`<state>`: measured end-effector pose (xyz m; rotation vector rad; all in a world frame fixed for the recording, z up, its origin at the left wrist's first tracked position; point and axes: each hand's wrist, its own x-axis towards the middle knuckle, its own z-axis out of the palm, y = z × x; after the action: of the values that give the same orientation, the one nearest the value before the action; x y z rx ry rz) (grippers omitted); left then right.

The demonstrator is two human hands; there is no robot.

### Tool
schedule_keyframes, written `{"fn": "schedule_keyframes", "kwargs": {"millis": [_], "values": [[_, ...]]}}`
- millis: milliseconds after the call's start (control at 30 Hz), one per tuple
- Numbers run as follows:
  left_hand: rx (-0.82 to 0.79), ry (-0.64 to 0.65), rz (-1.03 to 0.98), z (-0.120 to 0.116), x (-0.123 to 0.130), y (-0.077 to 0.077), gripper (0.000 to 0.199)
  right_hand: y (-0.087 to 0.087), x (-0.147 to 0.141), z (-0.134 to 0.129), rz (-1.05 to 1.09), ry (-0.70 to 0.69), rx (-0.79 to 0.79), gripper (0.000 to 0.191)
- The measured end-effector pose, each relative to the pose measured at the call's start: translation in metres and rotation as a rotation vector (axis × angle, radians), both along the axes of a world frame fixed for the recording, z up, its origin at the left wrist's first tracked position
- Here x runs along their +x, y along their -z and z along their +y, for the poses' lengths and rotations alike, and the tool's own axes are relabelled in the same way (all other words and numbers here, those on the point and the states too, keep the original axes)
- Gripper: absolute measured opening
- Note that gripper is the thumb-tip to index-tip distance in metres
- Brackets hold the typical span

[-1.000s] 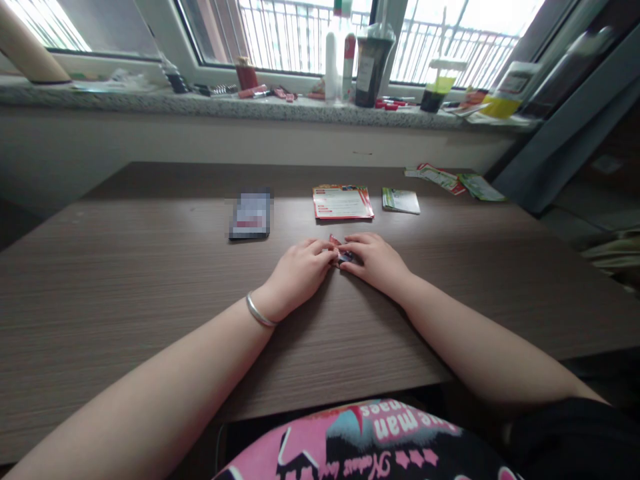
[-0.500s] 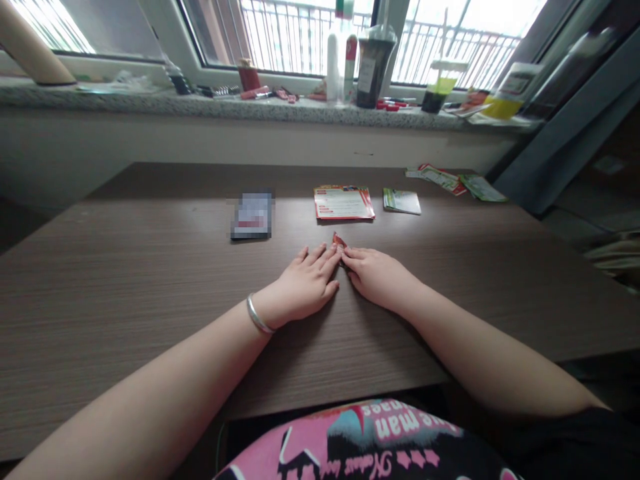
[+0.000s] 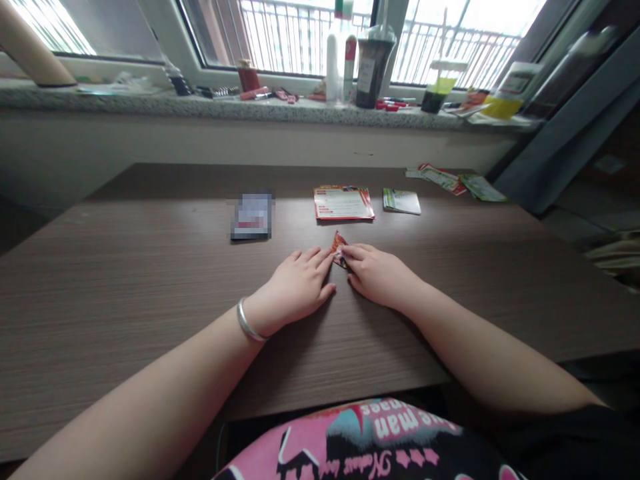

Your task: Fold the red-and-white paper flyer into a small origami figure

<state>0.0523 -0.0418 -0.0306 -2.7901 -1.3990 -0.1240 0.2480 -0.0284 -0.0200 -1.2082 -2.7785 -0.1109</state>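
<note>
A small folded piece of red printed paper lies on the table in front of me, partly covered by fingers. My left hand, with a silver bangle at the wrist, rests palm down with its fingers stretched out. Its fingertips are at the paper's left edge, and the thumb points to the right. From the other side my right hand holds the paper down under its closed-together fingertips. The right thumb is bent close below them.
Beyond my hands lie a stack of red-bordered cards, a smaller green-edged stack and a blurred dark-edged item. Colourful paper strips sit at the back right. Cups, bottles and pens crowd the granite windowsill.
My left hand has slid a little to the left, off the top of the paper, so more of the paper shows. The right hand has barely moved.
</note>
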Motion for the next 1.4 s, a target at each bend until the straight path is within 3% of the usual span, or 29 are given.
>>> {"fn": "schedule_keyframes", "kwargs": {"millis": [233,533,767,1100,1400], "values": [[0.057,0.092,-0.087,0.015,-0.005,0.006,0.055,0.007,0.003,0.007,0.071,-0.058,-0.034,0.043],[0.069,0.089,-0.032,0.010,0.000,0.013,0.057,0.004,-0.001,0.008,-0.002,-0.031,-0.001,0.040],[-0.008,0.058,-0.053,0.007,0.002,0.006,0.058,0.004,-0.009,0.003,-0.036,0.105,0.031,0.040],[-0.011,0.039,-0.052,0.007,0.003,0.004,0.058,0.007,-0.010,0.019,0.025,0.111,0.035,0.044],[0.095,0.106,-0.191,0.016,0.000,0.002,0.038,0.022,-0.010,0.032,0.101,0.155,-0.046,0.051]]}}
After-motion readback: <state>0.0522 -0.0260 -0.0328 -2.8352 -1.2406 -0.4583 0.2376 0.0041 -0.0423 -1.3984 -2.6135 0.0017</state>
